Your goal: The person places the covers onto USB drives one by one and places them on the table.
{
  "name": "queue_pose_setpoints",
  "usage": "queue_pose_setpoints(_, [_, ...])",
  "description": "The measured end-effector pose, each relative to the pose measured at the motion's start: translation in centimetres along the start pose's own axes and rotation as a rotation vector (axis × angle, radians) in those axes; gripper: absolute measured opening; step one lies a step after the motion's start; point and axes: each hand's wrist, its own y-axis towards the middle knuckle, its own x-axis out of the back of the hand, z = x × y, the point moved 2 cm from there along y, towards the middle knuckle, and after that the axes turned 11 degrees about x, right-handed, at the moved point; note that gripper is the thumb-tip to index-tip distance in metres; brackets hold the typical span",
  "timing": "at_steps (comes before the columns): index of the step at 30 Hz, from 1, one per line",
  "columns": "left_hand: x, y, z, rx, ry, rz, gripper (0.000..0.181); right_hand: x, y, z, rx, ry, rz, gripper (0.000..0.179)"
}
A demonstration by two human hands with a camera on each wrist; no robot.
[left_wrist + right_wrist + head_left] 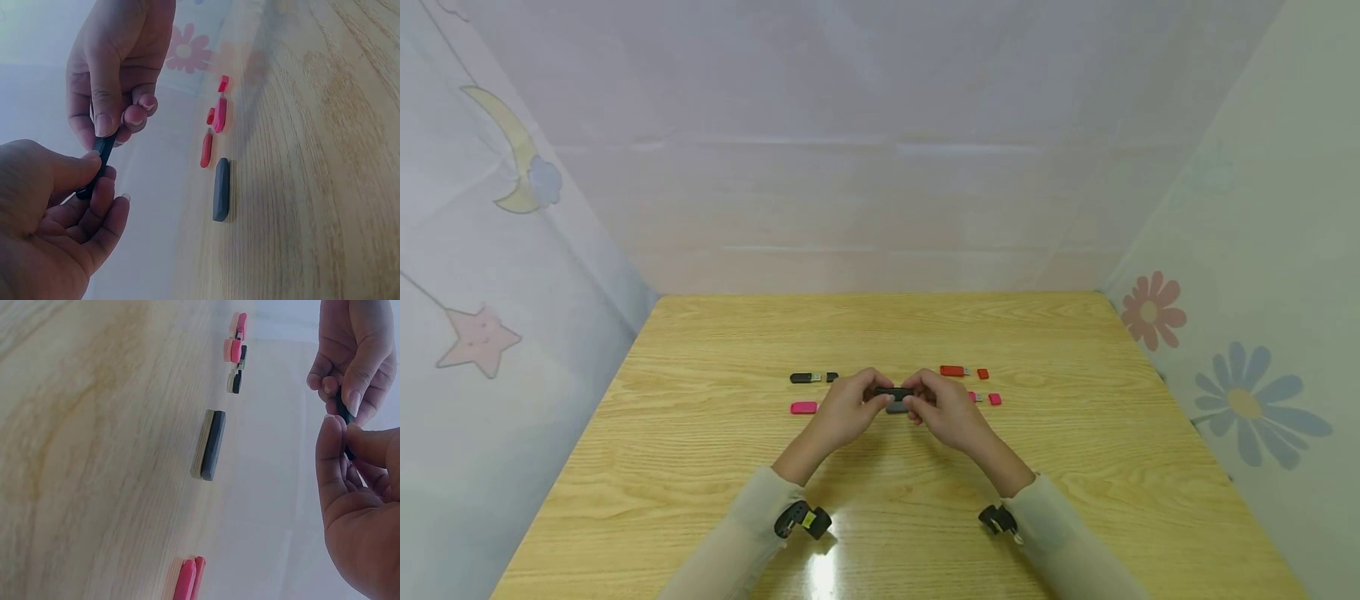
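Above the middle of the table, both hands pinch a black USB flash drive from opposite ends. My left hand has thumb and fingers on one end of it; my right hand grips the other. No metal plug shows on it, and fingers cover part of its body. Under the hands, on the wood, lies a dark grey flash drive, also without visible metal; it appears whole in the left wrist view and the right wrist view.
At left lie a black flash drive with its cap apart, and a pink drive. At right are a red drive, its cap, and a partly hidden pink drive with its cap. Curtains surround the table.
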Motion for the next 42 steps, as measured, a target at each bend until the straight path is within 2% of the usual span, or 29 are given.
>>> queue_pose_setpoints(13, [-0.11, -0.08, 0.09, 0.001, -0.006, 0.020, 0.014, -0.20, 0.01, -0.36, 0.001, 0.001, 0.026, 0.013])
queue_pose_setpoints(20, [-0.30, -0.02, 0.29, 0.013, -0.008, 0.037, 0.015, -0.18, 0.08, -0.47, 0.038, -0.054, 0.050, 0.017])
queue_pose_setpoints(32, [-0.25, 0.21, 0.34, 0.045, -0.008, 0.049, 0.017, 0.27, 0.12, -0.57, 0.110, -0.214, 0.022, 0.021])
queue_pose_setpoints(38, [-0.19, 0.36, 0.33, 0.059, -0.004, 0.058, 0.019, 0.48, 0.24, -0.47, 0.113, -0.236, 0.039, 0.023])
queue_pose_setpoints(42, [-0.13, 0.48, 0.13, 0.039, 0.020, 0.059, 0.020, 0.58, 0.32, -0.65, 0.120, -0.240, 0.034, 0.023])
